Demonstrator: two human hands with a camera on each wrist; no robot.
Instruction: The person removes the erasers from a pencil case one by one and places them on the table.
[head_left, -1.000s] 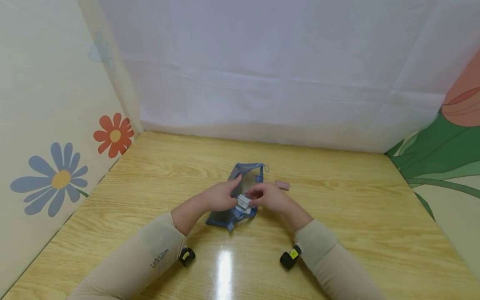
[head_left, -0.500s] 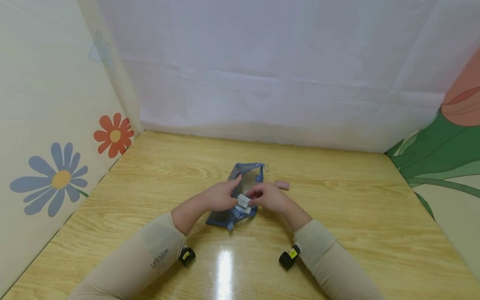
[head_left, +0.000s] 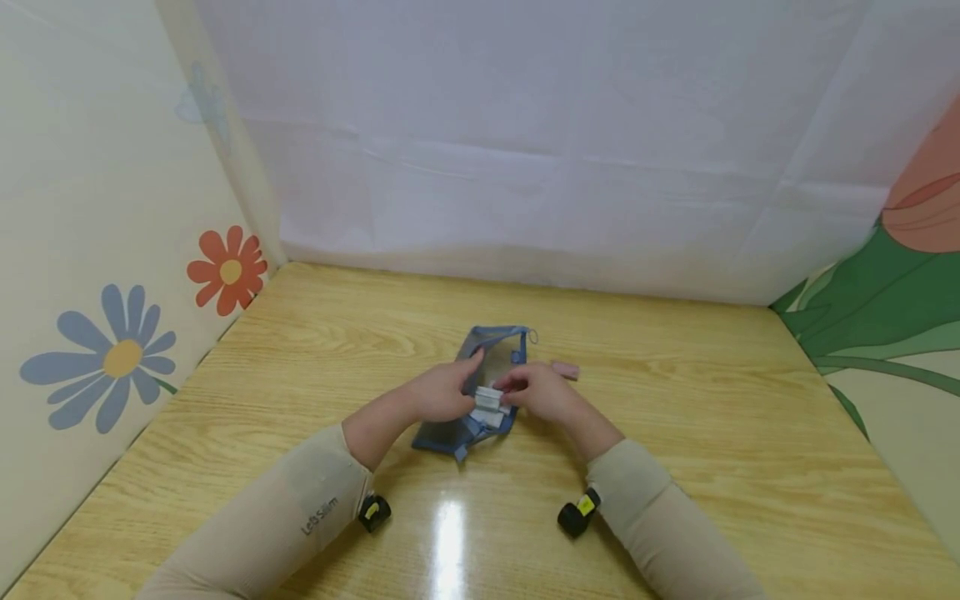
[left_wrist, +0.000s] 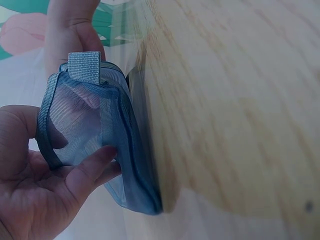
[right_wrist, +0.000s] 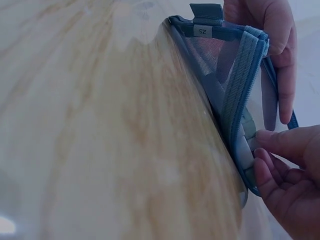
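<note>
A blue mesh zip pouch (head_left: 468, 433) lies on the table with its mouth spread. My left hand (head_left: 442, 392) grips the pouch by its side. In the left wrist view, the left hand's (left_wrist: 55, 190) fingers and thumb press on the mesh wall. Small whitish blocks (head_left: 489, 398) sit in the pouch's mouth. With thumb and fingertips my right hand (head_left: 543, 392) pinches one at the opening. Close up in the right wrist view, the right hand (right_wrist: 290, 170) meets pale and greenish blocks (right_wrist: 245, 152), partly hidden by the blue edging.
A small pink block (head_left: 566, 370) lies on the wooden table (head_left: 675, 417) just beyond the right hand. A thin ring (head_left: 533, 337) hangs at the pouch's far corner. Behind the table hangs a white cloth (head_left: 525, 167); flower-patterned panels (head_left: 112, 208) flank it.
The upper whitish block has turned a little, and more of the pale pieces beneath shows. My right hand has shifted slightly. The left hand and the pouch stay put.
</note>
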